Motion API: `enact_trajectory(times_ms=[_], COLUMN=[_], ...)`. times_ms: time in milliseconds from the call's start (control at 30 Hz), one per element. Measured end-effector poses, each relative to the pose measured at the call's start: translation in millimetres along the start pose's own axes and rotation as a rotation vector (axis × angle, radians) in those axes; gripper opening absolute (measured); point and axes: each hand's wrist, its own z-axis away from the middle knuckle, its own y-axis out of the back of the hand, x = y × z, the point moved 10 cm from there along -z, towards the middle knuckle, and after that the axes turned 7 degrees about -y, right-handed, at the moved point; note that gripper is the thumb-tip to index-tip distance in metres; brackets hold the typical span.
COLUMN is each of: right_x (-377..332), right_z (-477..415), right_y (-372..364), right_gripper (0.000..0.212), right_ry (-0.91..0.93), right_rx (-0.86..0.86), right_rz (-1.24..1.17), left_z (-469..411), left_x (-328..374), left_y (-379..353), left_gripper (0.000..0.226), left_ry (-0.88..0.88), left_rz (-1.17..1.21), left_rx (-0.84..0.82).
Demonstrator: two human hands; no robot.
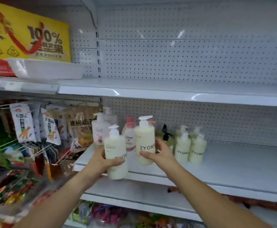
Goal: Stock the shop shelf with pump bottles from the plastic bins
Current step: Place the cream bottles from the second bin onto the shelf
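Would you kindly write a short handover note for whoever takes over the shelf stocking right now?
Left hand grips a cream bottle at the shelf front edge, not yet placed.
Right hand grips a second bottle upright over the shelf; whether it has touched down is unclear.
Done: matching bottles stand in a block to the right, and other pump bottles stand behind.
Left: set both down. The bins are out of view.

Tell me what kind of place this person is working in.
Probably a small shop or supermarket aisle: white shelves with pegboard backing, hanging snack packets, and branded pump bottles lined up.
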Motion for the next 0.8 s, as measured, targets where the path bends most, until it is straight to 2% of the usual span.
enact_trajectory(times_ms=[300, 433, 600, 800], right_x=[38, 48, 61, 81], right_z=[40, 51, 48, 24], right_y=[203, 272, 323, 344], right_gripper=[0.078, 0.08, 0.085, 0.085], right_ry=[-0.036, -0.037, -0.052, -0.083], right_rx=[0.193, 0.248, 0.294, 0.311], right_rz=[0.016, 0.022, 0.053, 0.079], left_z=[-43, -53, -64, -90], left_x=[-11, -20, -32, -43], left_y=[-169, -227, -268, -288], left_gripper=[0.096, 0.081, 0.076, 0.081], left_ry=[-0.024, -0.025, 0.011, 0.014], left_rz=[0.033, 0.039, 0.009, -0.006], left_rx=[-0.047, -0.07, -0.08, -0.118])
